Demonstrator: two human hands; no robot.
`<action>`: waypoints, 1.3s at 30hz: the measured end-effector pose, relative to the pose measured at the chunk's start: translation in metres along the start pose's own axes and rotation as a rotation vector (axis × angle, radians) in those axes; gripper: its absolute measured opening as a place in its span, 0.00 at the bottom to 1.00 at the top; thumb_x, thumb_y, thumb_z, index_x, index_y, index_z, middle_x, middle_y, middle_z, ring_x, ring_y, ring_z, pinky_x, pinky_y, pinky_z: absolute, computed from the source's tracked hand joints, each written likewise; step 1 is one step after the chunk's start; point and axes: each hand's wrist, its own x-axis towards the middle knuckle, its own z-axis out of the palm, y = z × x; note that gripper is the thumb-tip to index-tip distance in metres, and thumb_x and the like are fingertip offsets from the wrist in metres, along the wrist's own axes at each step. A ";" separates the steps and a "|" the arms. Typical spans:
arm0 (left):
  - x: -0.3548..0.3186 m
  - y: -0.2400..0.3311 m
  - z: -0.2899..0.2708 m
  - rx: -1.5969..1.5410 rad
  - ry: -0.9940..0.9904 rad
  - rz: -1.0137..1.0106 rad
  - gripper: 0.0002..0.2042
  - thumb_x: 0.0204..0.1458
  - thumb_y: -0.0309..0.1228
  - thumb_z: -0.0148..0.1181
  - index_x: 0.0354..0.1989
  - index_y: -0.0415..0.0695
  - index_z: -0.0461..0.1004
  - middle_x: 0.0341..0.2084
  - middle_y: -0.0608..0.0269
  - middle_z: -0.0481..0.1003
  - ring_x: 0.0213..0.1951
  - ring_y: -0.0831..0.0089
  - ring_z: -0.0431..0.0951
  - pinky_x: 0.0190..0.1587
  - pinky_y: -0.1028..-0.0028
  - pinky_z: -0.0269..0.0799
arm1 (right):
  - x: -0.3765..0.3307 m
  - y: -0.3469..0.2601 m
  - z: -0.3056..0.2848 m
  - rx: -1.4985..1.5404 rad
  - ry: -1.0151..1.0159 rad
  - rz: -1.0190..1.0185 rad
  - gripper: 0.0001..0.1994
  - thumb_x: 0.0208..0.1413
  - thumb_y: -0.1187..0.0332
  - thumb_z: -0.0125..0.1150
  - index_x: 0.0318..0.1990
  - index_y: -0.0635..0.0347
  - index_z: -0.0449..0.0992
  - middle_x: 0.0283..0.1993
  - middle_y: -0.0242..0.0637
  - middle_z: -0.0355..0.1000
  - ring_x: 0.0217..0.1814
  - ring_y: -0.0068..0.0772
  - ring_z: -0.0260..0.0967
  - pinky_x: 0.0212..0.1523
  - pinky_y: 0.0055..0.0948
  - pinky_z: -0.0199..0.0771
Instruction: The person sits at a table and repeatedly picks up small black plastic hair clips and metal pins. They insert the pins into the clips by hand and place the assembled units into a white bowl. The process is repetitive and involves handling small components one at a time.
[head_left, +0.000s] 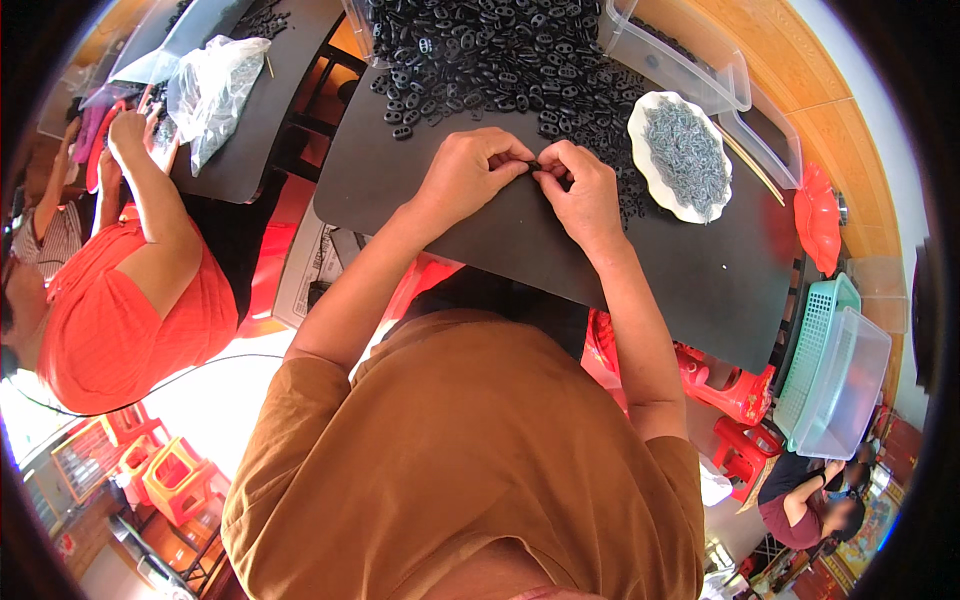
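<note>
Over the near part of the dark table, my left hand and my right hand meet fingertip to fingertip. Both are closed in a pinch around a small black plastic piece, mostly hidden by the fingers. Just beyond them spreads a large heap of black oval plastic pieces, many with two holes. Smaller black parts lie scattered to the right of my right hand. Further right stands a white scalloped dish filled with small grey metal parts that look like springs.
Clear plastic bins stand behind the dish, with thin sticks and a red scalloped dish nearby. A green basket is at the right. Leftward, a person in red works at another table holding a plastic bag.
</note>
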 end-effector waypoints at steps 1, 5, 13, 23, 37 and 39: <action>0.000 0.000 0.000 0.001 0.000 0.003 0.06 0.50 0.23 0.66 0.36 0.40 0.82 0.28 0.62 0.79 0.27 0.76 0.77 0.33 0.75 0.74 | 0.000 -0.001 0.000 0.000 0.001 0.004 0.09 0.46 0.80 0.67 0.34 0.58 0.75 0.28 0.37 0.74 0.31 0.37 0.76 0.33 0.33 0.76; -0.001 -0.001 0.000 -0.013 -0.004 0.005 0.06 0.50 0.22 0.66 0.36 0.39 0.82 0.28 0.61 0.79 0.27 0.75 0.78 0.33 0.75 0.74 | -0.001 0.000 -0.001 0.003 0.002 -0.012 0.09 0.46 0.79 0.67 0.35 0.60 0.75 0.29 0.38 0.75 0.32 0.37 0.76 0.33 0.33 0.76; -0.001 -0.004 -0.001 -0.017 -0.016 0.042 0.06 0.50 0.21 0.65 0.37 0.38 0.81 0.29 0.60 0.79 0.28 0.74 0.78 0.33 0.75 0.74 | 0.000 0.002 -0.003 0.090 -0.029 0.004 0.06 0.47 0.80 0.66 0.33 0.62 0.76 0.30 0.39 0.75 0.32 0.38 0.75 0.33 0.32 0.74; -0.001 -0.008 -0.001 -0.020 -0.043 0.053 0.05 0.50 0.19 0.65 0.36 0.36 0.80 0.31 0.60 0.79 0.30 0.74 0.79 0.36 0.76 0.75 | 0.001 0.003 0.003 0.103 0.037 -0.149 0.07 0.45 0.82 0.66 0.30 0.63 0.74 0.29 0.39 0.73 0.33 0.42 0.73 0.35 0.35 0.72; 0.003 -0.013 0.000 0.090 -0.039 0.213 0.04 0.48 0.18 0.65 0.32 0.36 0.79 0.30 0.59 0.79 0.31 0.70 0.79 0.34 0.73 0.74 | 0.003 0.008 0.006 0.075 0.032 -0.232 0.08 0.43 0.84 0.64 0.28 0.64 0.72 0.28 0.40 0.71 0.32 0.45 0.70 0.34 0.36 0.72; 0.004 -0.016 0.001 0.143 -0.027 0.291 0.03 0.48 0.18 0.65 0.32 0.36 0.79 0.30 0.59 0.79 0.31 0.69 0.79 0.34 0.73 0.74 | 0.002 0.009 0.005 0.055 0.018 -0.240 0.08 0.43 0.85 0.63 0.28 0.64 0.72 0.28 0.40 0.71 0.32 0.45 0.70 0.34 0.36 0.72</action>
